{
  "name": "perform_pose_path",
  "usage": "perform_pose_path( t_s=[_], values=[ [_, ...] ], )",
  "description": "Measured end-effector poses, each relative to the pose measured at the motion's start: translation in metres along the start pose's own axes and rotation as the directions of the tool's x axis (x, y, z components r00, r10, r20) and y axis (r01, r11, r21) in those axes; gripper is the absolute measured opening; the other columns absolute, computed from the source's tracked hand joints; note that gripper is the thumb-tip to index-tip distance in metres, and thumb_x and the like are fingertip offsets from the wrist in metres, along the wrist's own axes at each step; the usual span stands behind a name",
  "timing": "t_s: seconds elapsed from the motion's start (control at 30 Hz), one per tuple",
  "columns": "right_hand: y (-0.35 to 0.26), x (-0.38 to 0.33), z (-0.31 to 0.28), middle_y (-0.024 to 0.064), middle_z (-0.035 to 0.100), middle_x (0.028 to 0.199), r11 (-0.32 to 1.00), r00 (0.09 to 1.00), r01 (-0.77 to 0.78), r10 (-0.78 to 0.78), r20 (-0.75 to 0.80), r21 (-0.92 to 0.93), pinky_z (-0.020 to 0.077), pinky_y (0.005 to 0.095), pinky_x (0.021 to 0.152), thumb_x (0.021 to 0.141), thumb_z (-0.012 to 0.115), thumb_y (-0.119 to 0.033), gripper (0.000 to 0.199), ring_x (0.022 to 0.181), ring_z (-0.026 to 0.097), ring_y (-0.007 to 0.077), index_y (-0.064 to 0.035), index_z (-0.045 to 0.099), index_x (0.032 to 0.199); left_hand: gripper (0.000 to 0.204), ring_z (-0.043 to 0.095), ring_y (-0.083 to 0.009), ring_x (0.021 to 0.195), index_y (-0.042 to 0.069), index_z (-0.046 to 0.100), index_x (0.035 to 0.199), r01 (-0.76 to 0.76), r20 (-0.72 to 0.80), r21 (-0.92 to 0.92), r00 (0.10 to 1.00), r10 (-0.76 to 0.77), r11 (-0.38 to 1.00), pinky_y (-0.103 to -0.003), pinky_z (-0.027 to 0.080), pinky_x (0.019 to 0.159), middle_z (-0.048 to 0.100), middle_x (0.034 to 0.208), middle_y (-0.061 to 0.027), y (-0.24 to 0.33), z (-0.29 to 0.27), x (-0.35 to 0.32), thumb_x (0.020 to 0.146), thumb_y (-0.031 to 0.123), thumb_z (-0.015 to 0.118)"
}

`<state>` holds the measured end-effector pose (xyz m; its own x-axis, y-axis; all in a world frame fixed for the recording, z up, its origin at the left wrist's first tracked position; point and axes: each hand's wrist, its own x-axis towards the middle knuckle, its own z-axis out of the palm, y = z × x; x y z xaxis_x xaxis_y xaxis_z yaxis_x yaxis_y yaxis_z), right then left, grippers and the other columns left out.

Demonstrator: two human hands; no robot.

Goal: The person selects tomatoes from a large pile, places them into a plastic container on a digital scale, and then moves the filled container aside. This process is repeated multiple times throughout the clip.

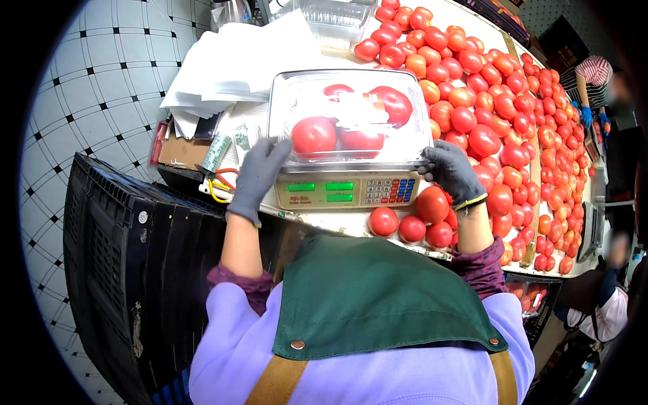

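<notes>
A clear plastic container (344,156) with several red tomatoes (314,135) inside sits on top of a digital scale (307,200), whose green displays are lit. My left hand (260,177), in a dark grey glove, has its thumb and fingertips closed at the container's front left corner. At the front right corner, the curled fingers of my right hand (456,173), gloved alike, grip the container's edge. Some of its fingertips are hard to make out. Loose tomatoes (412,228) lie just below the right hand, by the table's near edge.
Many tomatoes (483,140) cover the table's right side. White paper sheets (236,57) and empty clear containers (334,20) lie behind the scale. Scissors (221,185) with coloured handles are left of it. Black crates (128,270) stand at my left. Co-workers (594,84) are at far right.
</notes>
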<state>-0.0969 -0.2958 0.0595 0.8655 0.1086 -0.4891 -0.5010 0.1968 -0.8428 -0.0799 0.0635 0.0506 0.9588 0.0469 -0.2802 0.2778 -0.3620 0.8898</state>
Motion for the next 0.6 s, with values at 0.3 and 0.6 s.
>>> perform_pose_path(
  t_s=[0.3,0.6],
  values=[
    [0.018,0.002,0.009,0.0064,0.059,0.073,0.989,0.992,0.067,-0.079,-0.097,-0.129,0.0444,0.0241,0.054,0.088,0.052,-0.021,0.02,0.059,0.053,0.0117,-0.0015,0.054,0.089,0.017,0.043,-0.0057,0.046,0.008,0.054,0.078,0.058,-0.016,-0.537,0.997,-0.079,0.842,-0.02,0.034,0.042,0.055,0.062,-0.0018,-0.018,0.023,-0.016,0.088,0.021,0.053],
    [0.048,-0.027,0.083,0.0079,0.063,0.084,0.951,0.999,-0.041,0.045,-0.006,0.307,0.047,0.0252,0.058,0.093,0.056,-0.025,0.024,0.07,0.058,0.0146,-0.0031,0.056,0.101,0.019,0.047,-0.0065,0.049,0.006,0.056,0.085,-0.002,-0.144,-0.799,0.971,-0.189,0.601,-0.02,0.031,0.042,0.059,0.07,-0.0041,-0.055,0.001,-0.03,0.091,0.024,0.054]
  ],
)
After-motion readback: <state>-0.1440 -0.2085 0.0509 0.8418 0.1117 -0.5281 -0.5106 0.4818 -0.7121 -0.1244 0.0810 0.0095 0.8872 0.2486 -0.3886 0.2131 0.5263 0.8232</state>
